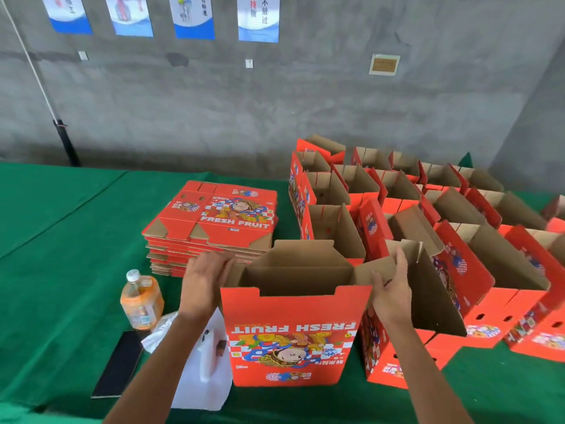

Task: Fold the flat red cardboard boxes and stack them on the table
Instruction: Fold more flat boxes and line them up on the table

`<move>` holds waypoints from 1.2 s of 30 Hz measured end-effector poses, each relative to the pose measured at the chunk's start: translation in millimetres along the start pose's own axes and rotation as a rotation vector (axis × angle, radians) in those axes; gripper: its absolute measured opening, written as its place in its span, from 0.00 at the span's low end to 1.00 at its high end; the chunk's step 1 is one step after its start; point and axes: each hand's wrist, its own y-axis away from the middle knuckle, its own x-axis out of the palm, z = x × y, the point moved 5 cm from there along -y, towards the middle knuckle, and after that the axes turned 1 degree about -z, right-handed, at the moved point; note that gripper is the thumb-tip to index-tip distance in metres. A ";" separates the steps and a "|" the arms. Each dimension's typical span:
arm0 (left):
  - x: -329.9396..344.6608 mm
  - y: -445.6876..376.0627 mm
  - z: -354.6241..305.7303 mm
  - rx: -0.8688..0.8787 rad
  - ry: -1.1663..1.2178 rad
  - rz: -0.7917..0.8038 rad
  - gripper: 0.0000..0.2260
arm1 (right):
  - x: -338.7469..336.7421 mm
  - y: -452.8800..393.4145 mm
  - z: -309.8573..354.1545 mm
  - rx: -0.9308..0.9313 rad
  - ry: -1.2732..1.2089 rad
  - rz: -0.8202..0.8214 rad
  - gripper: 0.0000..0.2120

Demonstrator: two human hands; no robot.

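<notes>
red box upright | left hand, right hand flank top

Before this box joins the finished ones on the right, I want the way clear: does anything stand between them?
Nothing visible does. The open box, held by the left hand and right hand, already stands against the folded boxes, no gap showing.

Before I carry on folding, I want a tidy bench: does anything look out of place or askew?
Mostly personal clutter left of the box in your hands: a drink bottle, a phone and a white bag. The flat stack looks slightly fanned. Nothing appears spilled or torn.
</notes>
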 end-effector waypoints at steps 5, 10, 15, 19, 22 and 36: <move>-9.4 20.1 -9.1 -0.060 0.345 0.336 0.29 | 2.6 -0.5 -10.4 0.046 0.077 -0.102 0.25; -22.6 61.9 4.1 -0.411 0.539 0.428 0.22 | 8.1 2.0 -7.1 0.028 0.085 -0.140 0.26; -8.5 44.1 -4.4 -0.341 0.292 0.486 0.27 | 5.4 1.6 -2.0 0.088 0.053 -0.114 0.32; 10.5 29.2 -22.3 -0.326 0.074 0.415 0.19 | 0.6 11.9 6.4 -0.004 -0.027 -0.044 0.33; 25.3 26.9 -35.0 -0.230 -0.071 0.464 0.21 | -0.7 20.2 11.6 -0.111 -0.101 0.020 0.31; 24.7 22.4 -72.6 0.365 0.119 0.360 0.28 | 18.3 36.1 16.9 -0.232 -0.061 0.276 0.21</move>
